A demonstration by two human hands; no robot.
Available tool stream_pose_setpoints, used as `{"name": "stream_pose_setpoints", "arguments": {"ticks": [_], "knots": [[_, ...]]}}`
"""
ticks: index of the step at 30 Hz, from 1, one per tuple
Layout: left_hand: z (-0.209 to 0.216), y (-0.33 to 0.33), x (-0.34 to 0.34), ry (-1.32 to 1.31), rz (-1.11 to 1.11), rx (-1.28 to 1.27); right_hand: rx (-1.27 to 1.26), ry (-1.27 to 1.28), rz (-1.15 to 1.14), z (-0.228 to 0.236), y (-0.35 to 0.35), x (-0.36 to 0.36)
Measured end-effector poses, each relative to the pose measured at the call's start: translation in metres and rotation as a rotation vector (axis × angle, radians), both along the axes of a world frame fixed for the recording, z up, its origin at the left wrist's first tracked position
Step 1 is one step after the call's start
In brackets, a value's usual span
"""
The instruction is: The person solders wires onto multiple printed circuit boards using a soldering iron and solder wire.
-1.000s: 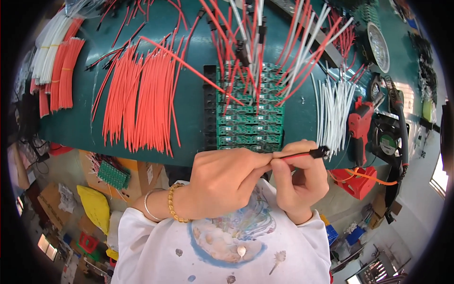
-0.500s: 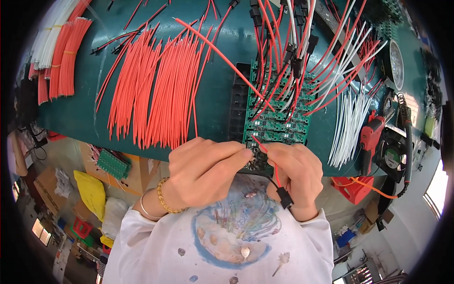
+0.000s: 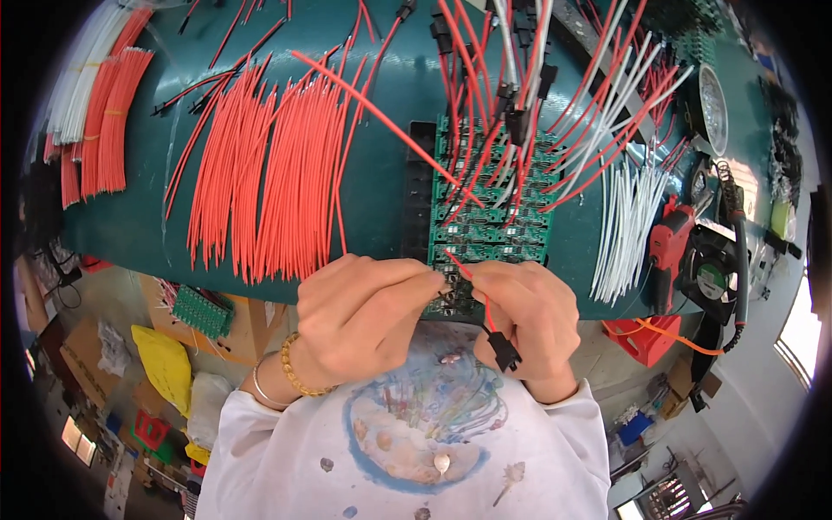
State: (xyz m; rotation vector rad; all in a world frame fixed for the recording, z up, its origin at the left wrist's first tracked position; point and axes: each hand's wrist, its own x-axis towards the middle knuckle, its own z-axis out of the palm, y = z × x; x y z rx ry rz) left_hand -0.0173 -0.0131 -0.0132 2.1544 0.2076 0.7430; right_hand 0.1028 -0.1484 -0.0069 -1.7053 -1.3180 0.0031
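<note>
My right hand [image 3: 529,316] pinches a red wire [image 3: 490,314] just in front of the green circuit boards [image 3: 494,234]. The wire's upper tip rises past my fingers towards the boards. From its lower end hangs a black plug connector [image 3: 503,351], below my palm. My left hand [image 3: 368,308] is closed, thumb and forefinger pressed together at the boards' near left edge. A short dark piece shows beside those fingertips; what they grip is too small to make out. Red, white and black wires with black connectors stand up from the boards' far part.
Cut red wires [image 3: 299,173] lie in rows left of the boards, with bundled red and white wires [image 3: 113,121] beyond. White wires [image 3: 628,225], a red-handled tool [image 3: 669,251] and a black fan [image 3: 712,269] sit at the right. A metal dish [image 3: 712,108] stands farther back.
The whole view has shifted slightly, so the bench sits farther left. The connector below my right hand has swung a little. Both hands keep their pinch close together at the boards' near edge.
</note>
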Motion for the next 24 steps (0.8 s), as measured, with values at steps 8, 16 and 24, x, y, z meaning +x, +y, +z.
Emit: {"name": "stream_pose_setpoints", "arguments": {"ticks": [8, 16, 24], "knots": [[0.014, -0.003, 0.011, 0.061, 0.068, -0.217, -0.074, -0.059, -0.145, 0.02, 0.008, 0.008], [0.012, -0.004, 0.023, 0.236, 0.224, -0.407, -0.489, -0.259, -0.854, 0.016, -0.037, 0.137], [0.02, -0.007, 0.032, 0.275, 0.123, -0.156, -0.687, -0.697, -0.48, 0.005, -0.018, 0.139]]}}
